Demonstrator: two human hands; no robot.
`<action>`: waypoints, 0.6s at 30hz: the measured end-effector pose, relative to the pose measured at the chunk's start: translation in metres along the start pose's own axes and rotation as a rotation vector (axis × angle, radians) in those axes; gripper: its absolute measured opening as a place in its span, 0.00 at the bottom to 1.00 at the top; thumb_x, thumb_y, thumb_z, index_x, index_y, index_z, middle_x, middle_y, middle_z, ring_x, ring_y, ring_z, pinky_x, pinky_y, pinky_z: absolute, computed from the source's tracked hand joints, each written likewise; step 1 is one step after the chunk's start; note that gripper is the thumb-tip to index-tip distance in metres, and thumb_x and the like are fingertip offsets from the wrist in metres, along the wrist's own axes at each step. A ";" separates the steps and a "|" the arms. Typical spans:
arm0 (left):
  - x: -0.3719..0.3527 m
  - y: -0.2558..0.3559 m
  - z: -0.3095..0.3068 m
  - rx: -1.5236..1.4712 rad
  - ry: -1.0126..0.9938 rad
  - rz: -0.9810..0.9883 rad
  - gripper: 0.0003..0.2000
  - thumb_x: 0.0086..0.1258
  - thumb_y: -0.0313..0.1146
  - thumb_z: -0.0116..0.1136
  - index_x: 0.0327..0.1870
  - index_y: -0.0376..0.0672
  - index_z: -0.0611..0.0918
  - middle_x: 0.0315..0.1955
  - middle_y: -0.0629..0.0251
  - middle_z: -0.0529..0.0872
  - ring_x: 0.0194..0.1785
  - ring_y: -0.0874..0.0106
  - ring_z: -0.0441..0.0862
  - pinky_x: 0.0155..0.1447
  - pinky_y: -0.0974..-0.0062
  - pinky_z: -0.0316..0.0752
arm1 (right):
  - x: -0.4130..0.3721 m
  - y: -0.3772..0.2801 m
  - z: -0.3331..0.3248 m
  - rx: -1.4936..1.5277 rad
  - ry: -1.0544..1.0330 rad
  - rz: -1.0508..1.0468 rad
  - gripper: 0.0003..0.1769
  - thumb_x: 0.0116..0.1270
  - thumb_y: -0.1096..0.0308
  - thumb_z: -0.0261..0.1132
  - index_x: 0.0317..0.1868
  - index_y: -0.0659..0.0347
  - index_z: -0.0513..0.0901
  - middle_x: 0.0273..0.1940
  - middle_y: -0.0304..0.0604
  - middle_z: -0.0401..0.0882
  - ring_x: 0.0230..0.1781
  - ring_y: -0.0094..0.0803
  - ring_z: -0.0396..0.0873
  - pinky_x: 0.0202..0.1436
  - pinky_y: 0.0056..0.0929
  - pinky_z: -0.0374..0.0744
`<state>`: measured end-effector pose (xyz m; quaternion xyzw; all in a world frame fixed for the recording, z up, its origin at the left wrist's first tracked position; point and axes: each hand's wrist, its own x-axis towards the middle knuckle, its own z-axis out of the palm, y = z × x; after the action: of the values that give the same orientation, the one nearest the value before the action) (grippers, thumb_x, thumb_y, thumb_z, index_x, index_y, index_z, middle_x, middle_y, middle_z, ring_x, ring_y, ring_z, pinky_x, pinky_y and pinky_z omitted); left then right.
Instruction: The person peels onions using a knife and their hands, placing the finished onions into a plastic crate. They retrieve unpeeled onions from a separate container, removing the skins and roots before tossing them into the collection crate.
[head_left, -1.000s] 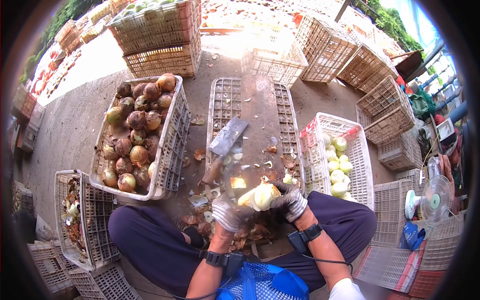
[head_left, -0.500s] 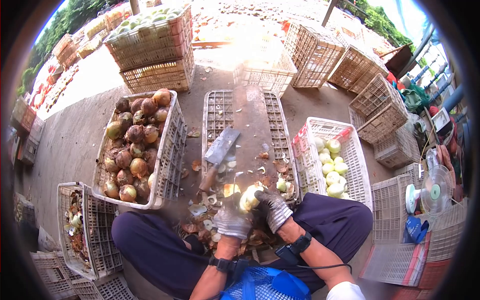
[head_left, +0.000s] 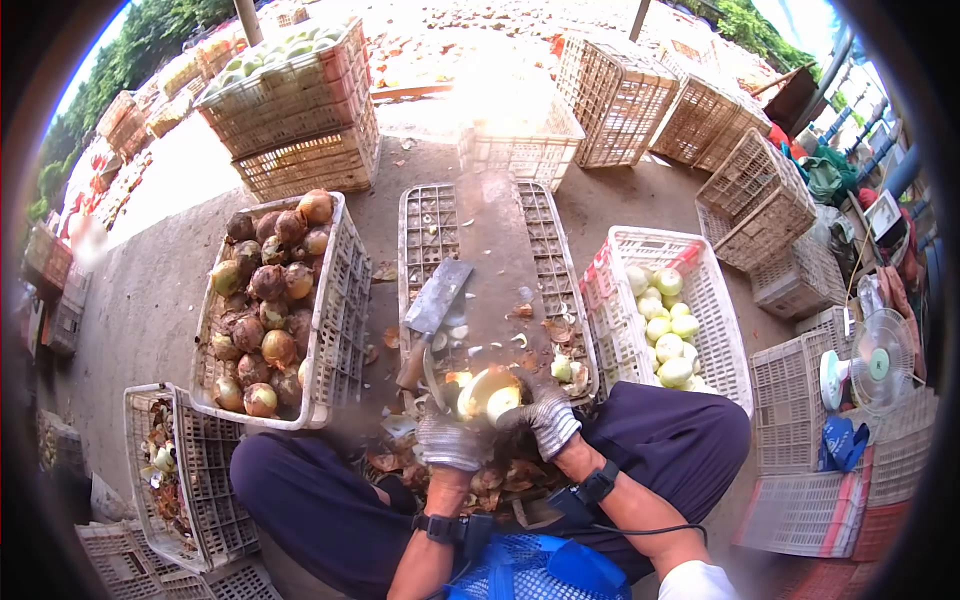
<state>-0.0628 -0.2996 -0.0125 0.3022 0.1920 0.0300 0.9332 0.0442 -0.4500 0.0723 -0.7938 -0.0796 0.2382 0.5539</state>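
Note:
A pale, partly peeled onion is between my gloved hands, above the near end of a wooden board. My left hand closes on its left side. Against its right side, my right hand has bent fingers at a round, pale part. Both fingertips are partly blurred. A cleaver rests left of the board, its wooden handle pointing toward my left hand. The board lies across an upturned crate strewn with onion scraps. Loose skins gather below my hands, between my legs.
Unpeeled onions fill a crate on the left. A crate on the right holds peeled onions. A scrap crate stands near my left knee. Stacked crates stand farther back, and a small fan is at far right.
The onion has turned between my hands, showing a broader pale surface and a round part at the right. My hands stay close together. The whole view has shifted slightly.

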 end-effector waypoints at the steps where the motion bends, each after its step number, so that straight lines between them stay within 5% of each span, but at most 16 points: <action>1: -0.001 0.001 -0.003 -0.015 0.003 -0.001 0.11 0.70 0.36 0.50 0.49 0.43 0.72 0.37 0.63 0.79 0.38 0.70 0.80 0.39 0.74 0.79 | -0.002 -0.006 -0.002 -0.191 0.003 -0.070 0.43 0.41 0.66 0.77 0.60 0.67 0.72 0.45 0.44 0.80 0.45 0.27 0.78 0.49 0.25 0.78; 2: 0.000 0.001 -0.006 -0.029 0.005 -0.001 0.11 0.70 0.37 0.50 0.48 0.43 0.72 0.37 0.64 0.79 0.38 0.70 0.80 0.39 0.74 0.80 | -0.003 -0.008 -0.003 0.049 -0.049 -0.013 0.48 0.37 0.68 0.79 0.63 0.66 0.69 0.49 0.44 0.79 0.49 0.29 0.77 0.52 0.28 0.77; 6: 0.006 0.001 -0.022 -0.109 -0.014 0.006 0.11 0.71 0.39 0.49 0.47 0.44 0.72 0.36 0.64 0.79 0.37 0.70 0.80 0.39 0.73 0.80 | 0.007 0.007 -0.003 0.115 -0.179 -0.039 0.55 0.33 0.76 0.78 0.67 0.67 0.63 0.54 0.46 0.76 0.52 0.33 0.75 0.57 0.30 0.75; 11: 0.019 -0.003 -0.053 -0.171 -0.031 0.012 0.11 0.72 0.42 0.48 0.46 0.46 0.73 0.35 0.65 0.79 0.36 0.69 0.81 0.39 0.72 0.80 | -0.006 0.002 0.000 0.333 -0.172 -0.028 0.49 0.34 0.77 0.76 0.63 0.71 0.66 0.53 0.47 0.76 0.53 0.33 0.75 0.58 0.30 0.75; 13: 0.005 0.031 0.006 0.142 0.152 0.108 0.12 0.72 0.40 0.47 0.45 0.42 0.76 0.32 0.65 0.80 0.31 0.71 0.80 0.34 0.75 0.77 | -0.003 0.018 0.000 0.476 -0.200 0.060 0.47 0.34 0.77 0.76 0.62 0.71 0.68 0.53 0.47 0.76 0.53 0.33 0.76 0.57 0.30 0.76; 15: -0.006 0.053 0.033 0.056 0.190 0.093 0.12 0.73 0.39 0.47 0.44 0.40 0.78 0.27 0.66 0.79 0.23 0.75 0.77 0.23 0.80 0.72 | -0.007 0.009 -0.003 0.310 -0.114 0.066 0.39 0.37 0.78 0.73 0.56 0.71 0.74 0.48 0.47 0.79 0.48 0.33 0.78 0.55 0.30 0.77; 18: -0.010 0.066 0.039 0.061 0.188 0.122 0.13 0.72 0.40 0.46 0.43 0.40 0.79 0.23 0.66 0.78 0.16 0.77 0.74 0.14 0.82 0.66 | -0.008 0.014 -0.004 0.544 -0.064 0.120 0.33 0.41 0.78 0.69 0.54 0.71 0.75 0.44 0.47 0.80 0.43 0.34 0.79 0.49 0.29 0.80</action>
<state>-0.0537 -0.2688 0.0582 0.3374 0.2608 0.1092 0.8979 0.0373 -0.4615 0.0632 -0.6112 0.0172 0.3080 0.7289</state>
